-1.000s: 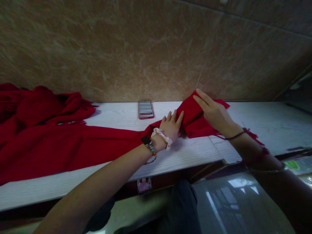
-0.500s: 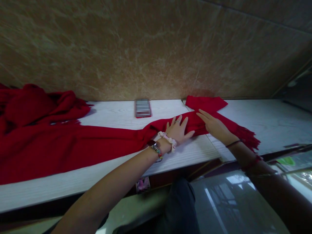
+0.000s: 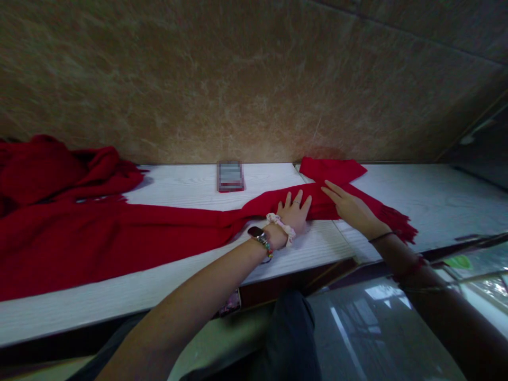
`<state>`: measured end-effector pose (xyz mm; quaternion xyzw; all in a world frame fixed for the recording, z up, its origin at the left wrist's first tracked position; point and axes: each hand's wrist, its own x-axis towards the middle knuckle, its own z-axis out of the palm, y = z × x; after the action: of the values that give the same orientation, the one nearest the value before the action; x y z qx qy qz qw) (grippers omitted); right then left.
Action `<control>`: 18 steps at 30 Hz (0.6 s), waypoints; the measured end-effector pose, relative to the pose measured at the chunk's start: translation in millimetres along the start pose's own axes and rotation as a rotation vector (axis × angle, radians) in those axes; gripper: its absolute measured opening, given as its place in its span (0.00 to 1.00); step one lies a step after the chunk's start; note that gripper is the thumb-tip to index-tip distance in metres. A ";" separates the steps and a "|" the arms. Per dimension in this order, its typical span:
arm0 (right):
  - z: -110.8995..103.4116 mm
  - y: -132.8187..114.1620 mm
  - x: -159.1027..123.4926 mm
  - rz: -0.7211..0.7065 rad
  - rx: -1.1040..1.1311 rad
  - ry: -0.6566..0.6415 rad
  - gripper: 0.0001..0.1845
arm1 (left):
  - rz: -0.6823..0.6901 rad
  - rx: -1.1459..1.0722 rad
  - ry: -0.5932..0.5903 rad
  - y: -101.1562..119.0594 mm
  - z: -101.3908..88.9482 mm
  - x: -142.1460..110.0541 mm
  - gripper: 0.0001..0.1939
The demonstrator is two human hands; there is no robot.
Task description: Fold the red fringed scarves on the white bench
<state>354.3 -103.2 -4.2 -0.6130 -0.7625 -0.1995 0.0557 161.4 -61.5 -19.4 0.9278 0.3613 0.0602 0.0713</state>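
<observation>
A long red scarf [image 3: 119, 238] lies stretched along the white table [image 3: 190, 188], with a fringed end [image 3: 397, 222] at the right and a folded flap [image 3: 333, 169] behind it. My left hand [image 3: 294, 211] lies flat and open on the scarf near the fold, fingers spread. My right hand [image 3: 351, 209] rests flat and open on the scarf just to its right, fingers pointing left. Both wrists wear bracelets.
A bunched heap of red cloth [image 3: 59, 169] sits at the far left against the brown marbled wall [image 3: 254, 79]. A small blurred card [image 3: 229, 176] lies at the back of the table. A glossy floor [image 3: 377, 328] lies below the table's front edge.
My right hand laid the raised scarf flap down onto the table, and both hands now press flat on the cloth. My left hand shifted slightly right.
</observation>
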 end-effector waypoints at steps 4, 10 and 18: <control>-11.2 -1.6 0.8 0.004 0.044 0.080 0.31 | 0.112 -0.027 -0.009 -8.4 -10.1 3.8 0.37; -1.3 1.1 -4.9 0.044 0.105 0.052 0.32 | 0.158 -0.051 0.014 -13.8 -14.3 15.4 0.40; 10.2 16.9 -9.2 -0.015 0.258 0.020 0.32 | 0.155 0.063 0.017 -31.6 -8.4 7.5 0.34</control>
<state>374.3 -104.9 -12.5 -0.5932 -0.7857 -0.1062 0.1401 144.5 -32.6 -16.2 0.9542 0.2908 0.0619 0.0342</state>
